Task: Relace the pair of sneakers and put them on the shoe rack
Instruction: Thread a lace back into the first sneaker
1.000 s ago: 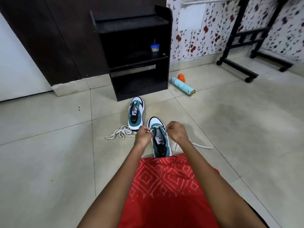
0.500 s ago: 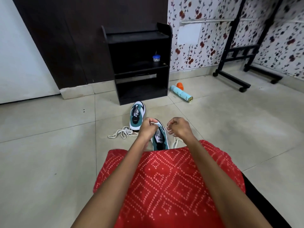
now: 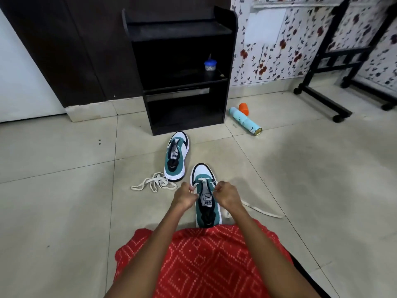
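Left hand, right hand pinching lace, open floor around

The heel of the near teal-and-white sneaker is tucked under the red diamond-print cloth. The white flat shoelace vanishes behind the right hand. The black metal stand is blurred and cut by the right edge. The contents of the blue-lidded jar are too small to tell.

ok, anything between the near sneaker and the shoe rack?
Yes. The far sneaker stands between the near sneaker and the shoe rack, just in front of its bottom shelf. A loose lace lies left of that line.
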